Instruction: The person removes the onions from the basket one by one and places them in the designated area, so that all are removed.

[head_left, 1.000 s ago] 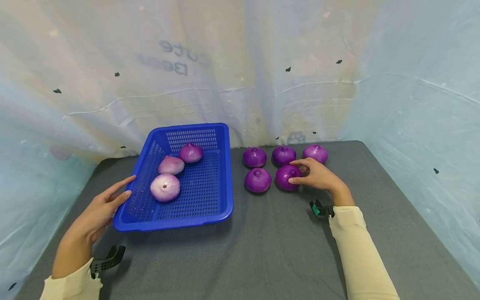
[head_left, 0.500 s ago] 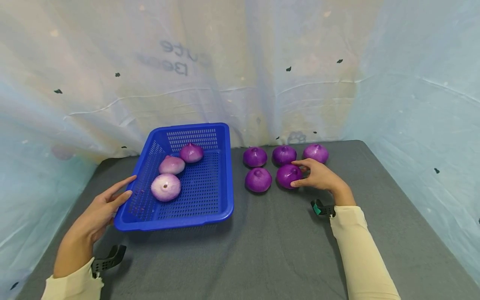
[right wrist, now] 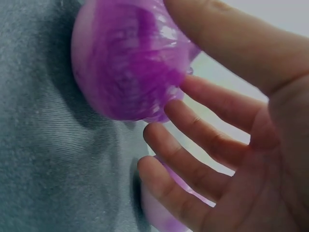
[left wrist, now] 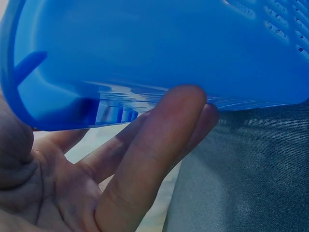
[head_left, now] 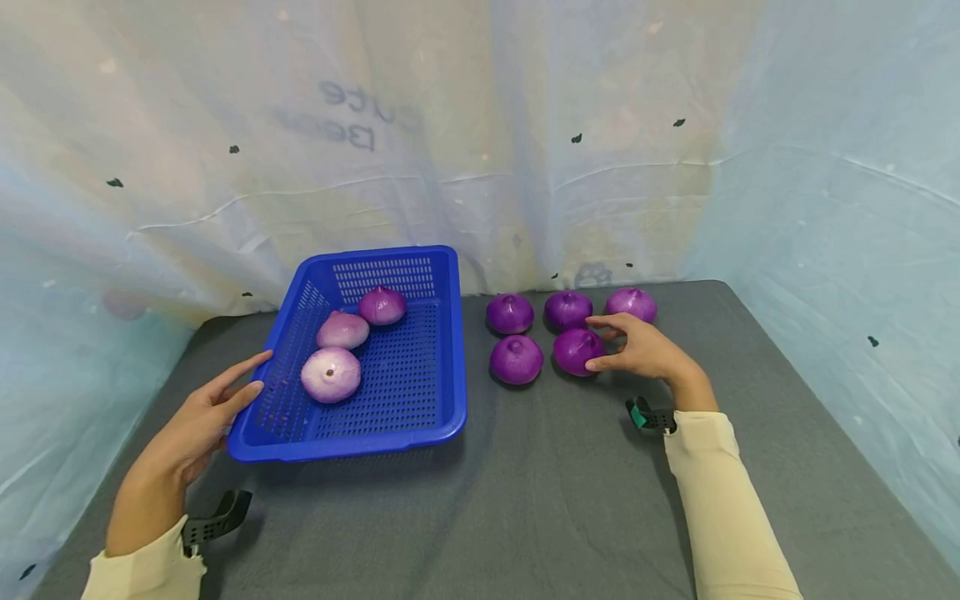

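Note:
A blue plastic basket [head_left: 408, 375] stands on the left in the head view, holding three paler purple onions, one of them a white-and-purple onion [head_left: 330, 375]. My left hand [head_left: 197, 421] grips its left rim; in the left wrist view, extended fingers [left wrist: 149, 150] reach beneath the basket. To the right of the basket, my right hand [head_left: 641, 348] is beside the front-row purple onion [head_left: 576, 352], thumb tip at its near side and forefinger at its far side. The right wrist view shows loosely spread fingers [right wrist: 203, 130] next to that onion; contact is hard to tell.
Another purple onion [head_left: 517, 360] sits left of it in the front row. Behind them stand a left onion [head_left: 510, 314], a middle onion [head_left: 567, 310] and a right onion [head_left: 631, 305]. A pale curtain [head_left: 480, 167] hangs behind the grey cloth-covered table [head_left: 510, 517].
The front-row onion at my right hand has shifted slightly away from me. My right hand has drifted a little right, its thumb drawing back. My left hand and the basket have stayed put.

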The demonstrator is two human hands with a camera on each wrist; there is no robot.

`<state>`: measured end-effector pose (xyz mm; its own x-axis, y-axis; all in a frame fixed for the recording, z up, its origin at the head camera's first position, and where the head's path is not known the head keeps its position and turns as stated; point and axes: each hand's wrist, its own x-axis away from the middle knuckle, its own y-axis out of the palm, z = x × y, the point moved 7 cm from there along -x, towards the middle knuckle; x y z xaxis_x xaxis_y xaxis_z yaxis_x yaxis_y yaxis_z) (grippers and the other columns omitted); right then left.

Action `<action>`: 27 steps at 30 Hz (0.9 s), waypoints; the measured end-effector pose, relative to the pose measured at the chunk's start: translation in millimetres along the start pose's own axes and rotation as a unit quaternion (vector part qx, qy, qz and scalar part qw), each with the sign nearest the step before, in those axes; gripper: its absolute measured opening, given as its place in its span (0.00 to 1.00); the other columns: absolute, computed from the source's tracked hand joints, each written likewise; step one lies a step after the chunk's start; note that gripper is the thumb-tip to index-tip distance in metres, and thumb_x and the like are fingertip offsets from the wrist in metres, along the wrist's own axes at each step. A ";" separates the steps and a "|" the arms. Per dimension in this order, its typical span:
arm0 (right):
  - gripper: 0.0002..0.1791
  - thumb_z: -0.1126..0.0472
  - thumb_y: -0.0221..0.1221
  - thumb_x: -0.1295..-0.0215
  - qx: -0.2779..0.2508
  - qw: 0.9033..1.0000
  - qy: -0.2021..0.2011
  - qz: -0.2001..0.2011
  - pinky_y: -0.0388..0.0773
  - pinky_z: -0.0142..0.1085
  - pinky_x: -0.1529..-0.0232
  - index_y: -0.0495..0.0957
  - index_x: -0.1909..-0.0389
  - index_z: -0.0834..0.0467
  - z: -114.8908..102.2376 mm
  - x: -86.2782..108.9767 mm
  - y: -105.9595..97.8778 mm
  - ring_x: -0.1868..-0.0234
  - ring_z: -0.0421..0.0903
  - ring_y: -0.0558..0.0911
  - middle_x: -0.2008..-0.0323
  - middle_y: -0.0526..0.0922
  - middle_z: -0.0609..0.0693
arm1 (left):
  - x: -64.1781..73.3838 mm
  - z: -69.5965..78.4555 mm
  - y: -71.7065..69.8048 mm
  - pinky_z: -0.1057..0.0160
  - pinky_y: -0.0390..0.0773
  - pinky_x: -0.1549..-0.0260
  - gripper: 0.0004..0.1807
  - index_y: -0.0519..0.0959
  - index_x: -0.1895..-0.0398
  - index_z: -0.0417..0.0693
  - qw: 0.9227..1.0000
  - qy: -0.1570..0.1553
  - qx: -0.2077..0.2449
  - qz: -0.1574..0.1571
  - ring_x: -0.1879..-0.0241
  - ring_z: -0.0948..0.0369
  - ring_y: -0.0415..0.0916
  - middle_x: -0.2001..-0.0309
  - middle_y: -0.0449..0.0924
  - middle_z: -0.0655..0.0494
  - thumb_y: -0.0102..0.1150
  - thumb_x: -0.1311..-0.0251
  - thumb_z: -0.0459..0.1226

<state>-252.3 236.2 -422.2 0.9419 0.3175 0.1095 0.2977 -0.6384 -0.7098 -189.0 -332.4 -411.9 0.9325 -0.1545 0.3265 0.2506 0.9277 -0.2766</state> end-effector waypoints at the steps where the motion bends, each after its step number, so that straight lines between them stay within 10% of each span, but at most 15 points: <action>1: 0.46 0.48 0.72 0.44 -0.001 1.000 0.000 0.002 0.77 0.56 0.42 0.64 0.27 0.57 -0.4 0.3 -0.9 0.32 0.63 0.71 0.28 0.63 0.61 | 0.3 -0.2 0.0 0.54 0.87 0.62 0.36 0.46 0.20 0.67 1.000 0.000 -0.001 0.000 0.60 0.63 0.86 0.57 0.79 0.77 0.45 0.26 0.54; 27: 0.45 0.47 0.71 0.42 -0.038 0.997 -0.060 0.012 0.73 0.57 0.38 0.63 0.26 0.54 -34.5 1.7 -5.4 0.32 0.59 0.70 0.29 0.64 0.58 | 1.9 0.7 0.7 0.55 0.87 0.61 0.36 0.46 0.20 0.68 1.000 0.001 0.005 -0.002 0.58 0.62 0.86 0.56 0.79 0.77 0.46 0.26 0.53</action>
<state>-246.9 216.0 -394.2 0.9251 0.3798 0.0061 0.2903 -0.6964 -0.6563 -187.2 -331.8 -410.8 0.9320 -0.1599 0.3254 0.2524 0.9304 -0.2658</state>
